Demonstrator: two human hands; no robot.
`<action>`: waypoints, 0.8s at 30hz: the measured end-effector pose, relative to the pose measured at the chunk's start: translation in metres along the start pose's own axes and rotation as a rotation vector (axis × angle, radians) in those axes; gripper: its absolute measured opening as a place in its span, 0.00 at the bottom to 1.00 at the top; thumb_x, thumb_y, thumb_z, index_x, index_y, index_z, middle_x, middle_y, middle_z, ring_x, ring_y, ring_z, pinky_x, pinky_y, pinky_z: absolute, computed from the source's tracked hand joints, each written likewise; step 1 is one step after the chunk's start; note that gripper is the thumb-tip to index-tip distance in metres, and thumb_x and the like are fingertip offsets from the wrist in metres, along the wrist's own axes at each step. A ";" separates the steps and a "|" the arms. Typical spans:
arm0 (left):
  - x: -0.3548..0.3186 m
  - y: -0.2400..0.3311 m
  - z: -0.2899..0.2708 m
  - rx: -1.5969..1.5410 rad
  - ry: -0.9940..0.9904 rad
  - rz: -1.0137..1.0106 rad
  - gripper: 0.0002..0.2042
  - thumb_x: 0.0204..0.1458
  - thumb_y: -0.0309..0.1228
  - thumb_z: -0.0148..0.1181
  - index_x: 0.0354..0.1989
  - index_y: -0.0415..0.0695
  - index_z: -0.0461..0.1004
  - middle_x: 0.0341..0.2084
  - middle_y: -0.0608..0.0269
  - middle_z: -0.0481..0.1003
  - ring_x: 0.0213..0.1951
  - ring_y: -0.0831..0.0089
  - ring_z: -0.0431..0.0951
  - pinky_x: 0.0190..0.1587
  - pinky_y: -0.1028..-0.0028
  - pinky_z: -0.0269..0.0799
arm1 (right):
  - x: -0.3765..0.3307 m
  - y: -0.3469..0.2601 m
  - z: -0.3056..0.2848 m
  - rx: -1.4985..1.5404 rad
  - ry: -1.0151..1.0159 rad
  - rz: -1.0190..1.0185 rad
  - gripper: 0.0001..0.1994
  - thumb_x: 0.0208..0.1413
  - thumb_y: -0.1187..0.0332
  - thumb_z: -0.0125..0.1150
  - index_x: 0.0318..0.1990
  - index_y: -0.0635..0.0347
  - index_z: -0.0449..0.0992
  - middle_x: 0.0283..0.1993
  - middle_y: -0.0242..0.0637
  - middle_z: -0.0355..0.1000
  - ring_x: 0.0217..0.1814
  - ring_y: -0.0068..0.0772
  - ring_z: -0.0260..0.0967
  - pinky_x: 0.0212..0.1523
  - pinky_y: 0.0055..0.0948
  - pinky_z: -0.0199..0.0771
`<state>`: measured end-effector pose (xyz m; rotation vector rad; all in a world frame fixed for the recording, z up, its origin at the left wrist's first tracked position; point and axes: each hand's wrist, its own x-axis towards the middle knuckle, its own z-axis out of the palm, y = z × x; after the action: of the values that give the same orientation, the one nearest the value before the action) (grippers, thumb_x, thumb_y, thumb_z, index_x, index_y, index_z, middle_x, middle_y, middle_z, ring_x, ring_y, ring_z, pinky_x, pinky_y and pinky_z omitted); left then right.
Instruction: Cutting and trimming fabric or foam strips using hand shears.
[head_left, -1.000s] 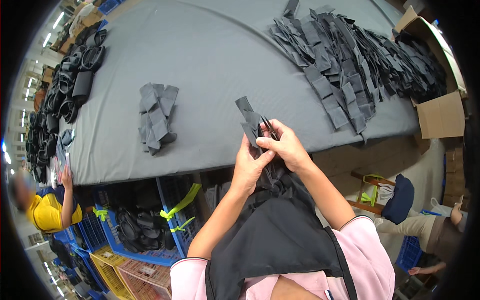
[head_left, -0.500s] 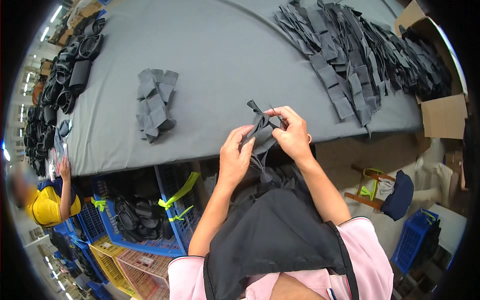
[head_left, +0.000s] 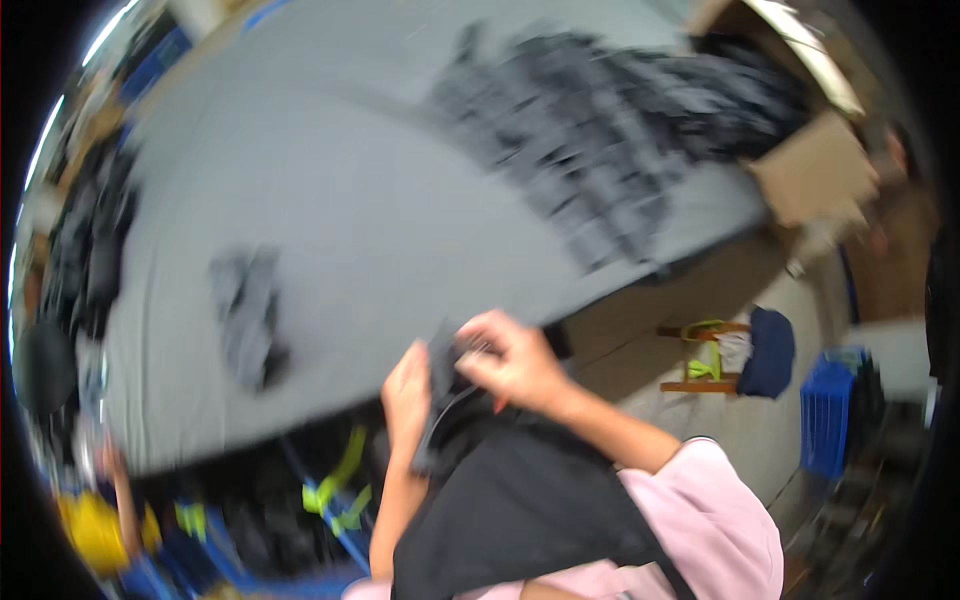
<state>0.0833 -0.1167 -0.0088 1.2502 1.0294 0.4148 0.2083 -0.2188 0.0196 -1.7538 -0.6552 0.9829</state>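
Observation:
The picture is smeared by motion. In front of my dark apron (head_left: 510, 500), at the table's near edge, my left hand (head_left: 407, 395) is closed at the side of a dark grey fabric piece (head_left: 443, 365). My right hand (head_left: 512, 362) is curled on the other side of it, thumb and fingers pinched together. What sits in that pinch is too blurred to name. A small orange-red thing (head_left: 500, 404) shows just under the right hand. A loose bundle of grey fabric strips (head_left: 250, 315) lies on the table to the left.
Rows of grey fabric strips (head_left: 580, 150) spread over the grey-covered table (head_left: 330, 200), reaching a cardboard box (head_left: 820, 175) at far right. A wooden stool (head_left: 705, 385) with navy cloth and a blue crate (head_left: 828, 415) stand right. A co-worker's yellow sleeve (head_left: 95, 525) is at left.
My view has swung, so the table and strips appear shifted left. Both hands have come down closer to my apron with the fabric piece. An orange-red thing now shows under my right hand.

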 end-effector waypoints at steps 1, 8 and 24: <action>0.001 -0.007 0.001 0.014 0.060 0.021 0.13 0.60 0.34 0.49 0.37 0.34 0.72 0.26 0.74 0.68 0.30 0.84 0.64 0.32 0.81 0.63 | 0.003 0.008 0.001 -0.022 0.012 -0.122 0.14 0.48 0.72 0.62 0.43 0.60 0.70 0.32 0.32 0.71 0.35 0.20 0.68 0.34 0.25 0.71; 0.013 -0.013 0.003 0.127 -0.096 0.356 0.17 0.62 0.35 0.44 0.25 0.34 0.62 0.18 0.71 0.59 0.25 0.82 0.56 0.25 0.78 0.56 | -0.016 -0.006 -0.011 -0.202 0.136 -0.346 0.17 0.48 0.67 0.62 0.47 0.53 0.69 0.34 0.36 0.71 0.34 0.34 0.72 0.34 0.31 0.70; -0.003 0.010 -0.009 0.119 -0.383 0.251 0.15 0.56 0.32 0.40 0.37 0.37 0.75 0.22 0.64 0.72 0.23 0.75 0.69 0.25 0.77 0.63 | -0.008 -0.010 -0.004 -0.479 -0.045 -0.709 0.06 0.49 0.72 0.56 0.34 0.62 0.68 0.35 0.34 0.63 0.27 0.45 0.65 0.24 0.41 0.63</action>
<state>0.0771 -0.1108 0.0018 1.5041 0.5805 0.2923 0.2073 -0.2238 0.0323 -1.6838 -1.5055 0.3831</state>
